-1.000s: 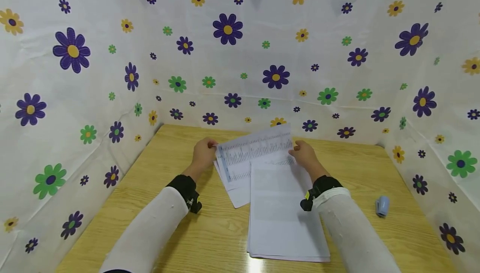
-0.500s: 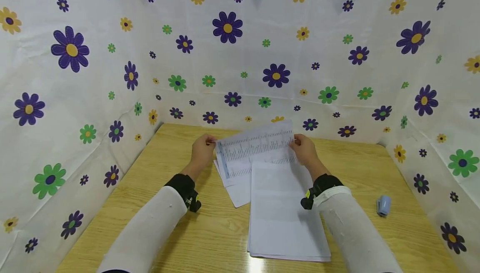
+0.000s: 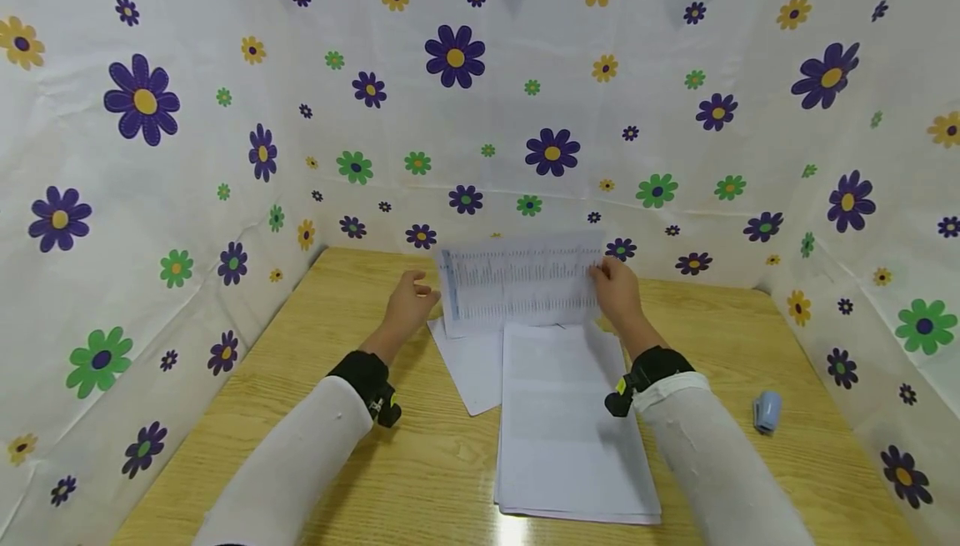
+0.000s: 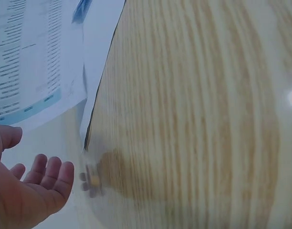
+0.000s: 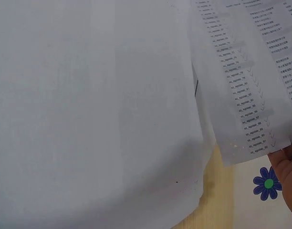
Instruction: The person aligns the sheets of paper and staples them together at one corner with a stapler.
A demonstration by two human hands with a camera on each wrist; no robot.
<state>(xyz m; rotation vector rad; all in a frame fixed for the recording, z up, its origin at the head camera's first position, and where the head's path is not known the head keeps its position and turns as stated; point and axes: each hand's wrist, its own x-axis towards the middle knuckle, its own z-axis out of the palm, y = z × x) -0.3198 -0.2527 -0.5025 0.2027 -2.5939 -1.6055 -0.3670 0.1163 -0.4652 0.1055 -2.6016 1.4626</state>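
Note:
A printed sheet of paper (image 3: 525, 283) with rows of text and a blue band stands raised at the back of the table. My right hand (image 3: 619, 288) pinches its right edge; in the right wrist view the fingers (image 5: 282, 160) are at the sheet's border. My left hand (image 3: 408, 304) is just off the sheet's left edge, fingers loosely bent and holding nothing, as the left wrist view shows of the hand (image 4: 31, 186) too. Below lies a stack of blank-faced paper (image 3: 573, 429), overlapping another white sheet (image 3: 472, 367) that lies slanted to its left.
A small light-blue object (image 3: 767, 411), perhaps a clip or stapler, sits on the wooden table (image 3: 420, 463) at the right. A flower-patterned cloth (image 3: 480, 112) encloses the table at the back and both sides.
My left hand has let go of the printed sheet's left edge. The right hand has shifted slightly up and right, and the sheet has turned from slanted to nearly level.

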